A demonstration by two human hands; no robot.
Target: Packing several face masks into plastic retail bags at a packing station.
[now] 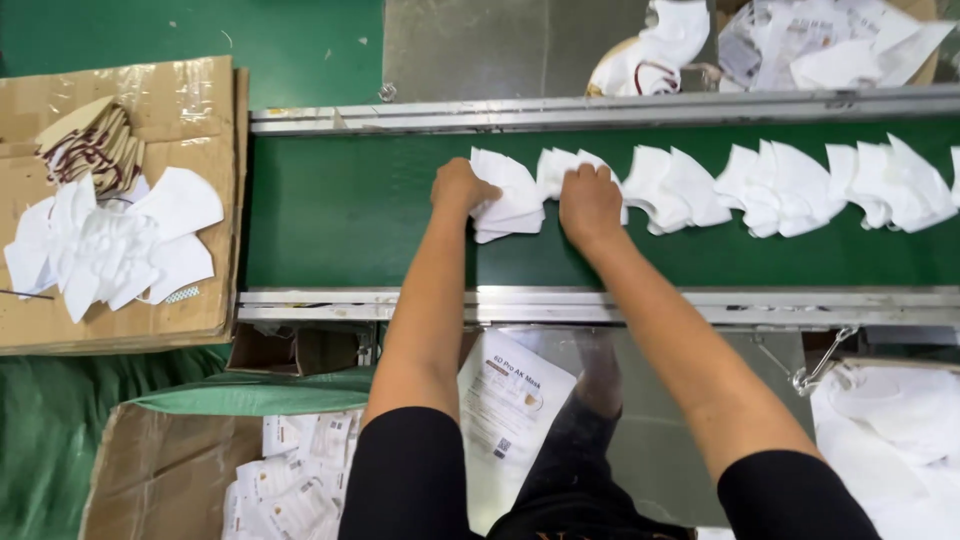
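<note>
White folded masks (pixel 690 185) in overlapping row along conveyor belt (pixel 340 215) far edge. Left hand (pixel 458 187) clamped on end stack (pixel 508 200), right hand (pixel 590 203) pressing neighbours flat, fingers curled. Risk: loose overlap fans apart, masks slip.

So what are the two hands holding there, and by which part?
The left hand grips a small stack of white folded masks at its left end. The right hand presses on the next white mask; whether it grips it cannot be told.

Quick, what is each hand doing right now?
Left hand: closed on a white mask on the belt.
Right hand: resting on the next masks; grip cannot be told.
</note>
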